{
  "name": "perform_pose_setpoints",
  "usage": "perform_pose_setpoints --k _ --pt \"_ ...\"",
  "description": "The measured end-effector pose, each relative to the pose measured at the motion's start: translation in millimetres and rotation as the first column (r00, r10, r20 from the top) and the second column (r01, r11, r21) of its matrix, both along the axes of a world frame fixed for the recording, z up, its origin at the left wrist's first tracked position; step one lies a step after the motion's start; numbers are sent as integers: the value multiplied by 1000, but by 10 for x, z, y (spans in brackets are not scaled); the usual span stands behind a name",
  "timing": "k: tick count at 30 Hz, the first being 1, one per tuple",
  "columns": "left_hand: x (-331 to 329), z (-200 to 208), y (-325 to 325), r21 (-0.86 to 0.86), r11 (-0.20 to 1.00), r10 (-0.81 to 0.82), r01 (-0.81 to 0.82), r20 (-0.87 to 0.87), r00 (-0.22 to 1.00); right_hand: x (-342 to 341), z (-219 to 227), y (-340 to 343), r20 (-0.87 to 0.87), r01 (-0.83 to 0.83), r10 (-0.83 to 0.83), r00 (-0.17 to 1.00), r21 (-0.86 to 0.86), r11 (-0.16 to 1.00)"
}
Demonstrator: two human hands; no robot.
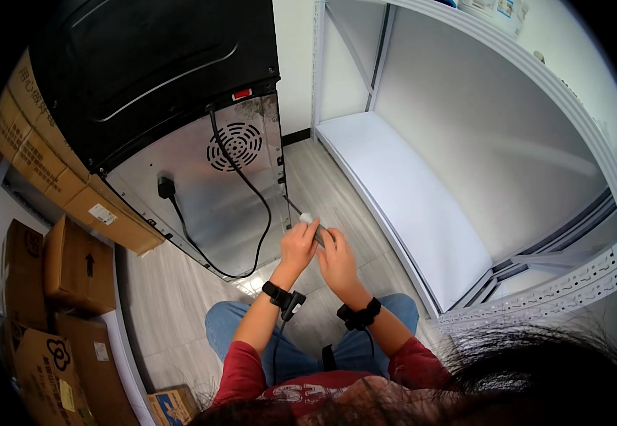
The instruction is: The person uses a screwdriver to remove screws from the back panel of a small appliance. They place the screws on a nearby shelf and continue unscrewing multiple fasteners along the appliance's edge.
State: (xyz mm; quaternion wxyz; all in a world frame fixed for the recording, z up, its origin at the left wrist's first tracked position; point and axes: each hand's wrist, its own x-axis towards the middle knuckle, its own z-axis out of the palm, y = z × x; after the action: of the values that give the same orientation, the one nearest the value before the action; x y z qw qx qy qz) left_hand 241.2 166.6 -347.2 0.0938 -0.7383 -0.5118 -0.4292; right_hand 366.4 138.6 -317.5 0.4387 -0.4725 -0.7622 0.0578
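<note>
A screwdriver (306,217) with a pale grey handle is held in both my hands. My left hand (298,246) closes round the front of the handle, and my right hand (337,260) grips its rear end. Its thin dark shaft reaches up and left to the right edge of a metal back panel (202,206) on a tall appliance. Whether the tip sits in a screw is too small to tell. Above the panel is the appliance's black upper back (166,64), with a red switch (241,94) at its lower edge.
A black power cord (268,213) loops down the panel from below the switch to a plug (166,187) fixed on it. Cardboard boxes (81,266) fill shelving on the left. A white metal rack (400,206) stands close on the right. Grey plank flooring (173,305) lies below.
</note>
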Motion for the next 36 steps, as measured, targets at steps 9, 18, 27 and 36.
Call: perform_pose_setpoints --k 9,18,27,36 --pt "-86 29 3 27 1000 7 -7 1 1000 -50 133 -73 -79 -2 -7 997 -121 993" --pt "-104 -31 -13 58 998 -9 8 17 1000 -85 82 -97 -100 -12 -11 995 -226 974" --pt "-42 -66 6 108 994 -11 9 26 1000 -68 58 -56 7 50 -50 999 -304 951" --pt "-9 -55 22 111 994 -31 23 71 997 -55 12 -11 -2 89 -94 996 -323 942"
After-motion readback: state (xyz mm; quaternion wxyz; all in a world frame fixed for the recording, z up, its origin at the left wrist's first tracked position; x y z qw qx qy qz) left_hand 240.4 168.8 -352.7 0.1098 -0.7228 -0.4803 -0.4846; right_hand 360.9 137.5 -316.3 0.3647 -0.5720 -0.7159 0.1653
